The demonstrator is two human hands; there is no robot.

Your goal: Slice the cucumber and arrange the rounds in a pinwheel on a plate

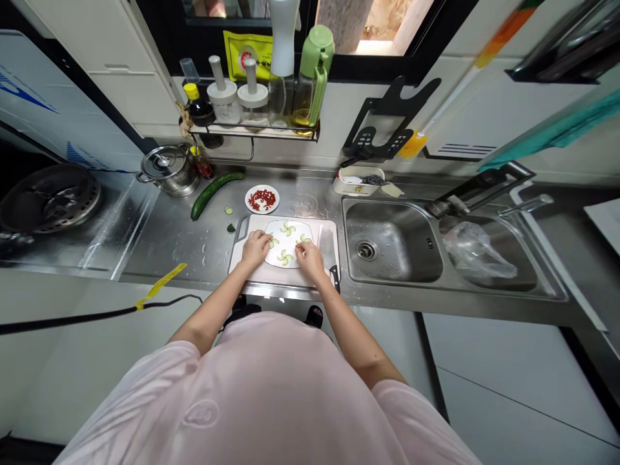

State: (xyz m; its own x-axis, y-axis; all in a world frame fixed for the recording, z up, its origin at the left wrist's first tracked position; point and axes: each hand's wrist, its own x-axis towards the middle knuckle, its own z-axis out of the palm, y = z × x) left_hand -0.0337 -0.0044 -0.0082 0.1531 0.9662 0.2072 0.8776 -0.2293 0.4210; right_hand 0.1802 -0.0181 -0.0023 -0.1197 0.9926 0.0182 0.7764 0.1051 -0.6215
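Pale-green slices (287,228) are forming pinwheels at twelve and six o'clock on a white plate (287,243), with partly hidden ones at three and nine, where right hand (310,257) and left hand (256,248) are curling fingers, grip unclear, while red pieces (262,198) are sitting dished at eleven.

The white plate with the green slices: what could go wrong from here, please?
The knife lies at the right of the cutting board, its handle close to the right forearm; an arm movement might knock it.
Both hands, left and right, are at the white plate, so a small bump could spoil the flower shapes of the slices.
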